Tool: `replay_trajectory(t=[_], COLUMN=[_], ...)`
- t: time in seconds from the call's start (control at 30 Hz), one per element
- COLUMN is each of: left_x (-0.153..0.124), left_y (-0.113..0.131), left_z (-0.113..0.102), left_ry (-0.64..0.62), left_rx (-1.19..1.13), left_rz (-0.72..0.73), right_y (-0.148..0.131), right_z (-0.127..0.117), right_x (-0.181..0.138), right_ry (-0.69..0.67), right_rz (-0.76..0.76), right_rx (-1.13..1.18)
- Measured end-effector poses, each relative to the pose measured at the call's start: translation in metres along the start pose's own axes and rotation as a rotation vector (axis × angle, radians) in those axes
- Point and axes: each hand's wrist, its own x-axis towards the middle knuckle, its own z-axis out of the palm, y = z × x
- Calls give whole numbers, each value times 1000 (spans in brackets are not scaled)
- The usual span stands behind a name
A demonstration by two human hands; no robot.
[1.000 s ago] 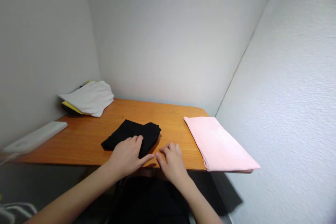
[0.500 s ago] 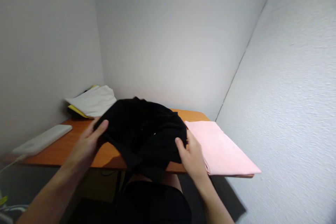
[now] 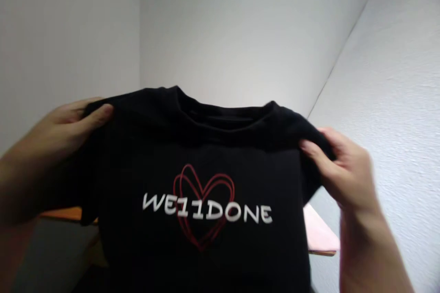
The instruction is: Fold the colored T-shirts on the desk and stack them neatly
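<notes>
A black T-shirt (image 3: 137, 155) hangs upright and spread out before me, its neckline at the top. White letters reading "WE11DONE" cross a red outlined heart on its front. My left hand (image 3: 74, 121) pinches one shoulder between thumb and fingers. At the opposite shoulder, my right hand (image 3: 340, 165) grips the cloth the same way, thumb on the front. The lower part of the shirt runs out of view at the bottom.
Behind the shirt, a corner of folded pink cloth (image 3: 319, 231) shows on the right end of the wooden table (image 3: 65, 213). Pale walls (image 3: 223, 32) stand at the back and on both sides. The shirt hides most of the table.
Both hands have lifted the bunched black T-shirt up and toward me and drawn it wide, so its printed front now shows. The view has tilted upward.
</notes>
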Motion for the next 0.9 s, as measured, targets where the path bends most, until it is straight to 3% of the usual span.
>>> replay_trajectory(t=[0.07,0.13,0.2,0.27,0.33,0.47,0.57,0.7,0.8,0.9], left_x=[45,81,93,78,45,-24,-50,-52,-51,-55], left_y=[-10,-31,-58,-87,-115,-158,-160,-136,-121,-116], left_z=[23,46,66,82,97,125,148,192,233,268], left_ry=[-77,-78,-83,-133,-237,-637,-765,-674,-688,-696], left_rx=[165,426,546,566,579,680,783,822,820,878], left_rz=[121,227,282,339,402,388,373,477,569,534], right_y=[35,71,103,126,143,166,178,188,190,189], right_z=[47,101,149,183,205,230,247,276,297,313], right_x=[31,46,40,17,-13,-58,-67,-63,-60,-58], right_ry=[-117,-216,-358,-488,-560,-663,-729,-759,-749,-735], right_rz=[30,84,199,284,310,332,350,422,510,582], right_rx=[14,-22,-94,-177,-202,-238,-271,-347,-414,-437])
